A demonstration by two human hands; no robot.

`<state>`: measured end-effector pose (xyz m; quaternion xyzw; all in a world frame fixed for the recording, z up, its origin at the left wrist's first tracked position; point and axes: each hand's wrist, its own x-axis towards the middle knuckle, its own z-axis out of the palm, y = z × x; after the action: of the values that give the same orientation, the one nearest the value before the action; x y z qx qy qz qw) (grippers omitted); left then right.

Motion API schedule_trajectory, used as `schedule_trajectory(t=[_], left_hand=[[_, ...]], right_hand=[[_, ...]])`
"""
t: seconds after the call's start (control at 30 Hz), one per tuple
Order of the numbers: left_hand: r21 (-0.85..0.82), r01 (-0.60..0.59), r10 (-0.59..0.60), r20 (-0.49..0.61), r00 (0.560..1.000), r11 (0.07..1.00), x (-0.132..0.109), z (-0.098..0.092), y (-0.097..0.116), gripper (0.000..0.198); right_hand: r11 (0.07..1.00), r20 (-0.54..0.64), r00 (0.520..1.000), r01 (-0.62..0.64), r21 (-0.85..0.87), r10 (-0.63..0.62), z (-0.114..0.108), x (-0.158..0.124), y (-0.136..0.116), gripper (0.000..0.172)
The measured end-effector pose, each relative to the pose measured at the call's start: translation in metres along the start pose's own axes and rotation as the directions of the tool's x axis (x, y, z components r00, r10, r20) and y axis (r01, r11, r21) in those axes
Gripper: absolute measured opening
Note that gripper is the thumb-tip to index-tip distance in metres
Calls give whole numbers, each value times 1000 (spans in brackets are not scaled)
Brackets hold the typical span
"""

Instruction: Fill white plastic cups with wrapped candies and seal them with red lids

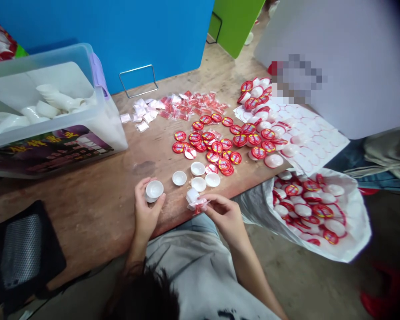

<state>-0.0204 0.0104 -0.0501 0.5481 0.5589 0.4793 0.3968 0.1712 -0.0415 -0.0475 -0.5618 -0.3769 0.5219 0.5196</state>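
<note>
My left hand (146,218) is closed around a small white cup (154,190), whose open mouth faces up; a second cup seems nested under it. Between the fingertips of my right hand (226,217) are small packets (194,200), white and red, in clear wrap. Just beyond that hand, white cups (198,183) stand on the wooden table (120,195), mouths up. Behind them lies a loose group of round red lids (208,141) with printed labels. Farther back, small red and white packets (186,106) are heaped.
A clear bin (110,129) of stacked white cups stands left. Lidded cups (253,133) pile up at right beside printed sheets (315,133). A white sack (360,222) of lidded cups hangs at the table edge. Blue panel (120,35) behind; black mesh pouch (26,253) at left.
</note>
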Motion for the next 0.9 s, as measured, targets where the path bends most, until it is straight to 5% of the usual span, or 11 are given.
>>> schedule_trajectory(t=[0.1, 0.3, 0.57, 0.77, 0.9], left_hand=[[102, -103, 110, -72, 991, 989, -11, -4, 14, 51], [430, -206, 151, 158, 976, 879, -34, 11, 16, 38], [513, -257, 127, 275, 953, 819, -44, 26, -1, 45], [402, -283, 176, 282, 943, 871, -42, 13, 24, 59], [128, -76, 32, 320, 947, 989, -42, 7, 40, 47]], right_hand=[[999, -6, 1000, 19, -35, -19, 0, 0, -2, 14], [997, -102, 994, 41, -61, -47, -1, 2, -8, 15], [998, -116, 992, 48, -42, -52, -4, 1, -9, 12], [988, -69, 992, 96, -121, -105, -2, -3, -6, 12], [983, 45, 991, 131, -126, -126, 8, -8, -12, 12]])
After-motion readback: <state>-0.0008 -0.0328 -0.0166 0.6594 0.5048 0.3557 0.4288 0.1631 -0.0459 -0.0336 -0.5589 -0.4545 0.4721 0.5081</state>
